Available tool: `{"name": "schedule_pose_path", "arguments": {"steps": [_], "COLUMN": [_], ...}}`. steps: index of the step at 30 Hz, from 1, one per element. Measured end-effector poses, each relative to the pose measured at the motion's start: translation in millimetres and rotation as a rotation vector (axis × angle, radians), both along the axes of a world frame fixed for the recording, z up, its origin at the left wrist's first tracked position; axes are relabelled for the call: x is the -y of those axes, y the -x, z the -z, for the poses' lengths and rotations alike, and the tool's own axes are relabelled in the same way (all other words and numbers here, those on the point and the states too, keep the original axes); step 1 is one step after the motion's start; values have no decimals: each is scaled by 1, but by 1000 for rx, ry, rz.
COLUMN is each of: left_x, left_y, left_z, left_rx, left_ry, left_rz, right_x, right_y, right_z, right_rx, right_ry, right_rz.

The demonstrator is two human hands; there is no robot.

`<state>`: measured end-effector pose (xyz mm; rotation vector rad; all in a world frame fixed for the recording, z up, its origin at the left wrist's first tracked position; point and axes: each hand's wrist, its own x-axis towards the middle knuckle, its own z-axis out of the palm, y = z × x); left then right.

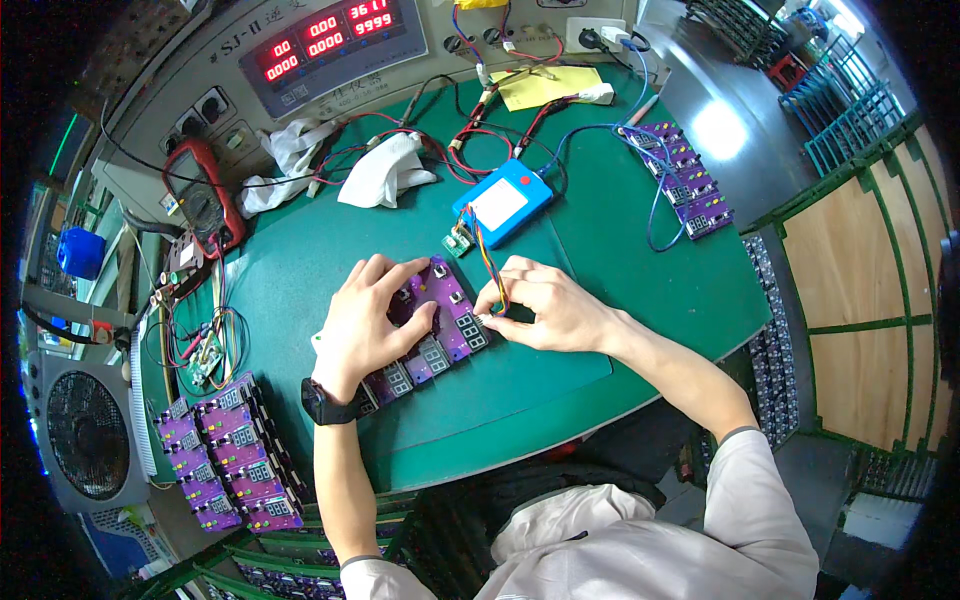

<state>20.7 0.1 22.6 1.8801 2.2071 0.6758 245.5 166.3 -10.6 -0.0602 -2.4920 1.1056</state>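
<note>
A purple circuit board panel [462, 337] with several black-framed digit displays lies on the green mat. My left hand [372, 318] rests over its left part, thumb and fingers spread on the board and hiding some of it. At the panel's right edge, my right hand [535, 303] pinches the end of a multicoloured wire lead [488, 262]; the tip is hidden by the fingers. The lead runs up to a small green circuit board [458, 241] beside a blue handheld box [503, 203] with a white label and red button.
Another purple panel [683, 180] lies at the right under a blue cable. Stacked purple panels [240, 455] stand at the lower left. A red multimeter [206, 195], white cloths [388, 171], yellow paper [548, 88] and tangled wires lie before the power meter [330, 50]. A fan [88, 435] stands left.
</note>
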Motion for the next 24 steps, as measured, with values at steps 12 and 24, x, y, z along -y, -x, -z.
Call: {"name": "schedule_pose_path", "arguments": {"steps": [12,24], "left_x": [0,0], "left_y": [0,-2], "left_z": [0,-1], "left_rx": [10,5], "left_ry": [6,7], "left_rz": [-2,-11], "right_x": [1,1], "right_y": [0,0], "right_z": [2,2], "right_rx": [-36,-30], "right_ry": [-26,-50], "right_rz": [3,1]}}
